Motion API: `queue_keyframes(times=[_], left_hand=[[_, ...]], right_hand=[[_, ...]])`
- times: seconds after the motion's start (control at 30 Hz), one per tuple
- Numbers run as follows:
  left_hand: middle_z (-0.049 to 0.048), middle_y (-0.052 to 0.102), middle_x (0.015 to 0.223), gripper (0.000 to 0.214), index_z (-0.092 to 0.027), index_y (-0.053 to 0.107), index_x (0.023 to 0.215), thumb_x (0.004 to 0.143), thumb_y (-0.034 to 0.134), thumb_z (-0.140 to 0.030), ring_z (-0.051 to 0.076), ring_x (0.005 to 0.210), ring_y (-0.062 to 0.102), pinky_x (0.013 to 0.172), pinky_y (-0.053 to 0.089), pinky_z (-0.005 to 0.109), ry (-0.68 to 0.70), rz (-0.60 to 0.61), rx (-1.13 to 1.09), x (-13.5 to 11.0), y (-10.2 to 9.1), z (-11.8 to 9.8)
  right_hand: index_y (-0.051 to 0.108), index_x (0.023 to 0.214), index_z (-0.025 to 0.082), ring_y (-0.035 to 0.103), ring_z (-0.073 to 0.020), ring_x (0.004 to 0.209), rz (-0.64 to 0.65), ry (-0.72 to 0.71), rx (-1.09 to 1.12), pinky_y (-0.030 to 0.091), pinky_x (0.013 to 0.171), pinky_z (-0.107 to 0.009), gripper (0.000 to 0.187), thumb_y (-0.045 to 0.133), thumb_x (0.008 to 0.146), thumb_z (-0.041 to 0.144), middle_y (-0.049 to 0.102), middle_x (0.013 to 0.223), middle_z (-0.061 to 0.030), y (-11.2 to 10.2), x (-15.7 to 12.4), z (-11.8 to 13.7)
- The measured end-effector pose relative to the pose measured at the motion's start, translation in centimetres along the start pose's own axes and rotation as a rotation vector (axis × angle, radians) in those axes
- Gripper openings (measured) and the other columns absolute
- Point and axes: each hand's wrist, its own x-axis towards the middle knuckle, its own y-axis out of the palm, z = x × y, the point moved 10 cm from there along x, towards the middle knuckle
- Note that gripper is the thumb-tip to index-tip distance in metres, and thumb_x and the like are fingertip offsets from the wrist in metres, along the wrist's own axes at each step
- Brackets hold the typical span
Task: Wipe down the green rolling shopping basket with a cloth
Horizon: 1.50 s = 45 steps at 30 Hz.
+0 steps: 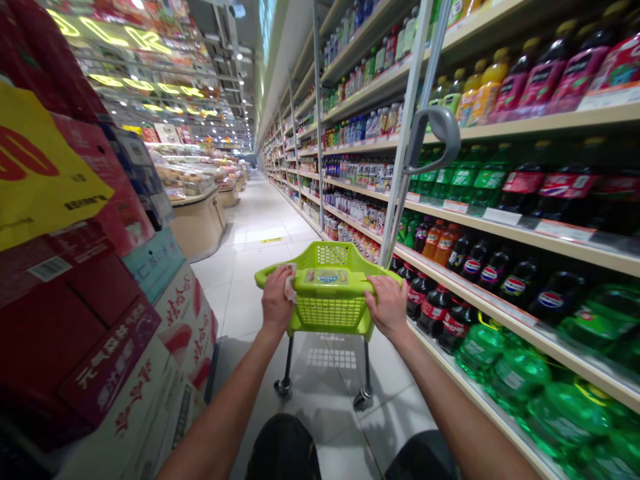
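Observation:
A lime-green shopping cart stands in the aisle right in front of me, on four castor wheels. My left hand is closed round the left end of the cart's handle bar, with a small white slip of paper pinched against it. My right hand grips the right end of the same handle bar. The cart's basket looks empty from here. A small label sits in the middle of the handle.
Shelves of bottled drinks run along the right, with a grey ladder rail leaning on them. Stacked red and white cartons crowd the left. Display counters stand further down the tiled aisle.

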Motion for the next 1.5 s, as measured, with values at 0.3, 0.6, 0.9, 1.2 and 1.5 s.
queue_keyframes(times=[0.3, 0.6, 0.9, 1.2, 1.5], left_hand=[[0.0118, 0.058, 0.113, 0.029, -0.013, 0.055, 0.106, 0.083, 0.038, -0.019, 0.021, 0.114, 0.047, 0.098, 0.038, 0.042, 0.271, 0.185, -0.090, 0.3, 4.9, -7.7], [0.0102, 0.059, 0.112, 0.029, -0.014, 0.055, 0.106, 0.083, 0.038, -0.017, 0.020, 0.114, 0.046, 0.098, 0.038, 0.042, 0.300, 0.240, -0.087, -0.3, 6.3, -9.4], [0.0127, 0.059, 0.110, 0.028, -0.012, 0.056, 0.104, 0.083, 0.038, -0.017, 0.020, 0.110, 0.049, 0.097, 0.040, 0.042, 0.137, 0.158, -0.059, 0.9, 5.3, -6.9], [0.0125, 0.057, 0.116, 0.032, -0.012, 0.053, 0.110, 0.084, 0.037, -0.019, 0.022, 0.116, 0.045, 0.098, 0.039, 0.044, 0.361, 0.306, -0.106, -0.5, 8.4, -12.0], [0.0121, 0.058, 0.113, 0.031, -0.010, 0.054, 0.109, 0.084, 0.039, -0.018, 0.022, 0.115, 0.046, 0.099, 0.039, 0.040, 0.442, 0.320, -0.079, -0.9, 9.7, -13.1]], right_hand=[[0.051, 0.113, 0.018, 0.046, -0.0222, 0.105, 0.000, -0.039, -0.022, 0.014, 0.100, -0.047, 0.034, 0.039, 0.085, 0.032, 0.059, 0.109, -0.0081, 0.2, -0.1, 0.4], [0.046, 0.119, 0.018, 0.045, -0.0235, 0.106, -0.072, -0.043, 0.001, 0.014, 0.100, -0.050, 0.039, 0.040, 0.083, 0.029, 0.057, 0.109, -0.0092, -0.1, -0.5, 1.0], [0.022, 0.134, 0.018, 0.052, -0.0241, 0.103, -0.185, -0.014, 0.227, 0.029, 0.094, -0.049, 0.063, 0.043, 0.075, 0.024, 0.055, 0.116, -0.0106, -1.7, -0.6, 0.1], [0.024, 0.133, 0.020, 0.060, -0.0199, 0.093, -0.227, 0.122, 0.506, 0.041, 0.088, -0.043, 0.054, 0.035, 0.080, 0.022, 0.051, 0.120, -0.0113, -2.5, -0.6, -3.6], [0.030, 0.131, 0.019, 0.061, -0.0196, 0.089, -0.223, 0.173, 0.472, 0.038, 0.089, -0.045, 0.047, 0.031, 0.085, 0.031, 0.056, 0.115, -0.0105, -2.1, 0.4, -2.5]])
